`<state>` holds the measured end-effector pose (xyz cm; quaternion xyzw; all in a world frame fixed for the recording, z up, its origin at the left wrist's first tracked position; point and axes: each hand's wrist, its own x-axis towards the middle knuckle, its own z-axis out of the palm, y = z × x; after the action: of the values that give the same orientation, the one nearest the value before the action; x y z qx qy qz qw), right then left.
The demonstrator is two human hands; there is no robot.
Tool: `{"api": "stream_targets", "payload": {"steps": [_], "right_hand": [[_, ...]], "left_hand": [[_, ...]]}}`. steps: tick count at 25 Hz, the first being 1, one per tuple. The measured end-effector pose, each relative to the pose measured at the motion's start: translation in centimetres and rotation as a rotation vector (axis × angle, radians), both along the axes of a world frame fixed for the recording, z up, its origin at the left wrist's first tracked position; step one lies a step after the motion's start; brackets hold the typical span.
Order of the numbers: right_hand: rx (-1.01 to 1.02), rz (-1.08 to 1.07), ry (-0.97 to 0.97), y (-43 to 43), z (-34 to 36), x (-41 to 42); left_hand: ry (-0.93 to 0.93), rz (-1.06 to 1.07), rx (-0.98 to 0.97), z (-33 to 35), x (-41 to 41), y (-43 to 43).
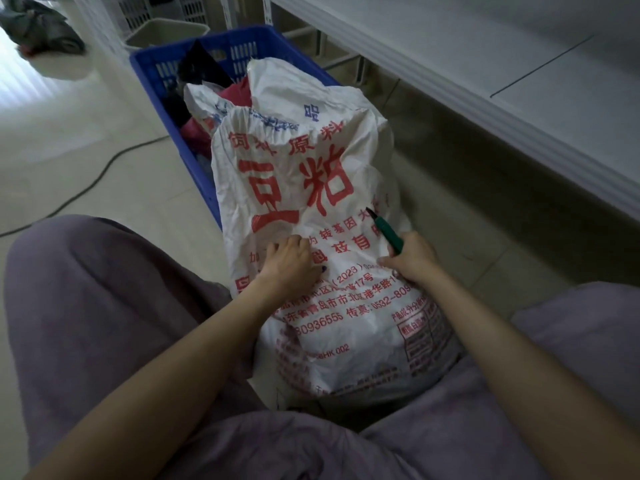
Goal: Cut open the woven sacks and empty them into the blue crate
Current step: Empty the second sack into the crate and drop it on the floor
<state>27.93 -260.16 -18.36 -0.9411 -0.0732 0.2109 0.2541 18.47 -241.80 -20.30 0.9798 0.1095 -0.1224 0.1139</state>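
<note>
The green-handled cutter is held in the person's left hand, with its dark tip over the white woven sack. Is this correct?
Not quite. The green-handled cutter is held in the right hand, not the left; the left hand rests on the white woven sack. Its dark tip is indeed over that sack. The head view shows this.

Blk cable (83, 192) on floor (69, 140) L; grey bin (156, 38) up top; white shelf (485, 64) R.

Green cutter (388, 232) over woven sack (311, 188)
</note>
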Motion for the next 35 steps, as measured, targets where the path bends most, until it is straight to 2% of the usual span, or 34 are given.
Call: {"api": "stream_targets", "payload": {"steps": [2, 5, 8, 10, 13, 14, 16, 19, 22, 24, 26, 28, 31, 33, 35], "right_hand": [[0.039, -0.029, -0.078, -0.1, -0.1, -0.2], [0.213, -0.114, -0.102, -0.7, 2.0, -0.1], [0.338, -0.170, -0.166, -1.9, 3.8, 0.2], [0.424, -0.195, -0.209, -2.4, 4.8, 0.1], [0.528, -0.264, -0.219, -2.7, 5.1, 0.6], [0.544, -0.282, -0.231, -2.6, 5.1, 0.8], [0.558, -0.297, -0.252, -2.4, 4.8, 1.1], [0.605, -0.332, -0.255, -1.8, 4.4, 1.3], [0.754, -0.418, -0.251, -1.5, 5.1, 1.7], [0.794, -0.370, -0.232, -1.7, 5.7, 1.8], [0.728, -0.245, -0.151, -2.1, 5.9, 1.4], [0.556, -0.111, -0.092, -2.9, 5.7, 0.9], [0.389, -0.002, 0.030, -3.4, 5.3, 0.1], [0.344, 0.017, -0.030, -2.9, 4.4, -0.4], [0.304, -0.032, -0.215, -2.2, 3.2, -0.4]], "left_hand": [[-0.035, 0.001, -0.050, 0.0, 0.0, -0.4], [-0.114, 0.017, -0.131, 0.6, 0.5, -0.8], [-0.106, 0.035, -0.163, 1.2, 1.6, -1.0], [-0.057, 0.004, -0.305, 1.9, 2.3, -1.7], [0.097, -0.141, -0.654, 3.0, 2.6, -3.2], [0.109, -0.217, -0.647, 3.2, 2.4, -3.8], [0.017, -0.295, -0.485, 2.9, 2.0, -4.8], [-0.235, -0.184, -0.320, 2.6, 1.9, -5.1], [-0.371, -0.068, -0.413, 3.6, 1.9, -4.1], [-0.475, 0.000, -0.552, 4.8, 1.8, -3.3], [-0.560, 0.102, -0.698, 5.8, 2.2, -2.7], [-0.625, 0.239, -0.821, 6.5, 3.3, -2.0], [-0.671, 0.322, -0.865, 7.0, 4.7, -1.2], [-0.683, 0.331, -0.892, 7.1, 5.2, -0.8], [-0.685, 0.335, -0.900, 7.2, 5.2, -0.8]]}}
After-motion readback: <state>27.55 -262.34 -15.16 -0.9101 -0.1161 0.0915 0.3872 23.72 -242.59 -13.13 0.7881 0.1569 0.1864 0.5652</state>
